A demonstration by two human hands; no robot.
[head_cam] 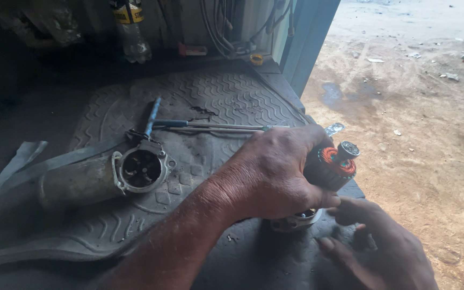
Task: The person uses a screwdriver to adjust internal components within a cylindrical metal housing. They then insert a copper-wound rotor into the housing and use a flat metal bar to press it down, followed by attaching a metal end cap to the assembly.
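Left hand: your left hand (275, 172) is closed in a full grip around the dark body of the motor armature (331, 164), fingers wrapped over it.
Right hand: your right hand (382, 241) sits low at the right, fingers loosely curled and part open, fingertips just beside the lower end of the armature; it has hold of nothing you can make out.
Motor armature: tilted, its upper end up and to the right, showing orange copper windings and a round grey metal shaft tip (348, 150); held over the right edge of the rubber mat.
Metal end cap: a pale round housing piece (296, 220) lies under your left hand, mostly hidden.
Motor housing: a dusty cylindrical casing (103, 177) lies on its side at the left, open round end facing you.
Screwdrivers: two long tools (210, 127) lie behind the housing, a blue handle (151, 117) among them.
Rubber mat: dark ribbed mat (216, 91) carrying everything.
Ground: bare sandy earth (420, 107) to the right.
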